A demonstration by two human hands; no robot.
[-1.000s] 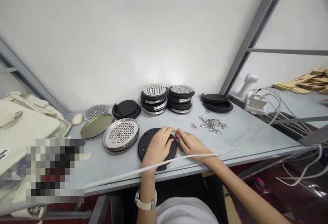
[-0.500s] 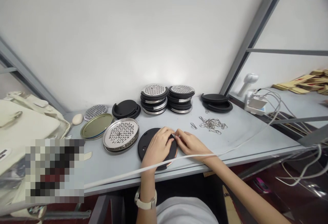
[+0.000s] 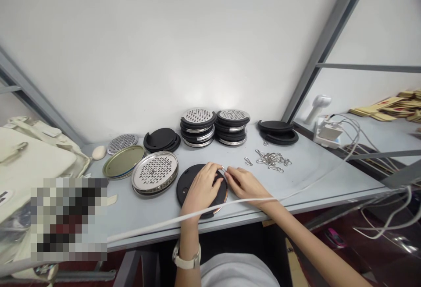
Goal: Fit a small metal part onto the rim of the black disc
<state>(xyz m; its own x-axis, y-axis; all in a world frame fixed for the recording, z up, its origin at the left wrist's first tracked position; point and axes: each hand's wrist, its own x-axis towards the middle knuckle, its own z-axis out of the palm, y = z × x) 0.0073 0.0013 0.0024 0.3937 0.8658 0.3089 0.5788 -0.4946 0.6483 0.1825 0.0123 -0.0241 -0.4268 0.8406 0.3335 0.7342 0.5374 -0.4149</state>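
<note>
My left hand (image 3: pixel 201 189) lies across a black round cover (image 3: pixel 188 185) at the table's front, its fingers curled over the top and pressing it down. Under the cover's right side shows a thin silver and copper-coloured rim. At the cover's far right edge, my right hand (image 3: pixel 242 182) pinches a small metal clip (image 3: pixel 224 169) between thumb and fingers. The tips of both hands nearly meet there. Similar loose metal clips (image 3: pixel 272 159) lie in a pile beyond my right hand. To the left of the cover sits a stack of perforated metal lids (image 3: pixel 158 171).
Two stacks of black and silver round pieces (image 3: pixel 198 127) stand by the wall. Black covers (image 3: pixel 278 132) lie at right, others (image 3: pixel 162 139) at left, near an olive lid (image 3: pixel 124 161). A white cable (image 3: pixel 250 199) crosses before my wrists. A cream bag (image 3: pixel 36 155) stands at left.
My right fingertips have drawn slightly back from my left ones, and more of the metal clip shows between them. The cover stays in place.
</note>
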